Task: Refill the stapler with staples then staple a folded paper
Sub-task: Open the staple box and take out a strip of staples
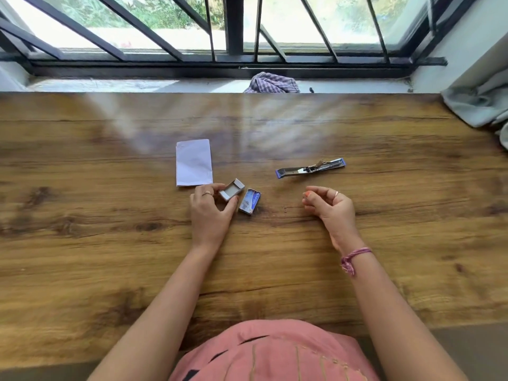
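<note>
You get bright daylight from the far window (192, 23), pale glare streaks across the desk (82, 243), and bowed wide-angle edges.

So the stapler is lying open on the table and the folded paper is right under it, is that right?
Not quite. In the head view the stapler does lie open on the table, but the folded paper lies apart from it, off to its left, with nothing on top.
</note>
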A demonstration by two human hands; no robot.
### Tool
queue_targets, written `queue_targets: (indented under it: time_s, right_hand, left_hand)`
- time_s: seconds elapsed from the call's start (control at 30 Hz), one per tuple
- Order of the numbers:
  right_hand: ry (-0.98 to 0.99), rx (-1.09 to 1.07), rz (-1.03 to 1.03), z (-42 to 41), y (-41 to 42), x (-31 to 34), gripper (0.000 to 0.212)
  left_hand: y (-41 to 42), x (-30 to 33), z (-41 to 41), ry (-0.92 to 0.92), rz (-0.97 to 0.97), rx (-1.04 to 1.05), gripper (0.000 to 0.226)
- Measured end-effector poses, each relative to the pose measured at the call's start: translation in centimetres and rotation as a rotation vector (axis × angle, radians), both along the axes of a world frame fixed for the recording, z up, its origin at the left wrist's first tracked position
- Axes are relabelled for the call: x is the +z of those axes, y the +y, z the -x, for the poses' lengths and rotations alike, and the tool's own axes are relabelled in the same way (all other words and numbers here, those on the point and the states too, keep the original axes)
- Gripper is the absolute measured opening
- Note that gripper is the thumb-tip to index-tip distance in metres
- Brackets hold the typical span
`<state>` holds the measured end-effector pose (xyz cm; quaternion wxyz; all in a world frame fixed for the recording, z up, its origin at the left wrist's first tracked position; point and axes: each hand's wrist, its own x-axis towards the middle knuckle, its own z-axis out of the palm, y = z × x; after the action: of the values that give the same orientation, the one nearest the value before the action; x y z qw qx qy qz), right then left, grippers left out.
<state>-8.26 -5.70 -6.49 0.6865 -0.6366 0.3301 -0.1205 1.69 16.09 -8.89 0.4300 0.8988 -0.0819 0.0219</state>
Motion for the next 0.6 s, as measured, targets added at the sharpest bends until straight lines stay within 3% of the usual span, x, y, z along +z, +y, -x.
queue_targets:
  time_s: [0.13,0.2,0.3,0.47,0.6]
  right_hand:
    - [0.176,0.157,0.564,1.3,-1.3,-0.3,0.009]
    - [0.169,0.222,0.785,1.5,-1.4,-0.4,0.008]
    - [0.172,0.311,0.892,1.6,-1.2,-0.4,0.004]
    - [0.173,0.366,0.86,1.4,-2.0,1.1,0.008]
    - [0.191,0.572,1.094,0.6,-1.6,1.8,0.017]
  left_hand:
    - [-0.2,-0.3,0.2,-0.002,-0.008,0.012,0.03]
    - [-0.2,-0.3,0.2,-0.014,-0.026,0.011,0.031]
    - [-0.3,-0.2,0.3,-0.007,-0.046,0.01,0.032]
    - [-0.1,0.0,0.4,0.015,-0.06,-0.02,0.034]
    - [0.0,0.3,0.5,0.006,-0.035,-0.038,0.031]
